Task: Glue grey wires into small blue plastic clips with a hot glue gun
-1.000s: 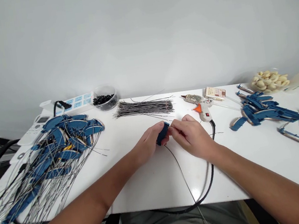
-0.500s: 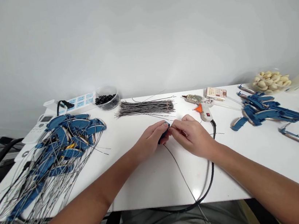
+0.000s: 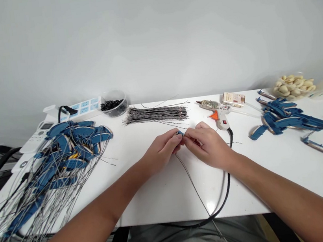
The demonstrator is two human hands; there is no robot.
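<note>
Over the middle of the white table, my left hand (image 3: 165,146) is closed on a small blue plastic part (image 3: 180,133), mostly hidden by the fingers. My right hand (image 3: 206,143) pinches at the right end of that part; whatever lies between its fingertips is too small to make out. A thin grey wire (image 3: 194,186) runs down from beneath my hands and over the table's front edge. Behind my hands lies a bundle of thin dark wires (image 3: 156,114).
At left is a heap of blue parts (image 3: 64,149) with trailing wires, before a power strip (image 3: 84,108) and a bowl of black pieces (image 3: 114,104). At right lie a glue gun (image 3: 222,120), a small box (image 3: 233,99), more blue parts (image 3: 289,118) and a container of pale pieces (image 3: 292,86).
My hands stay together in nearly the same place. The blue part has turned slightly between my fingers. The whole view has shifted a little.
</note>
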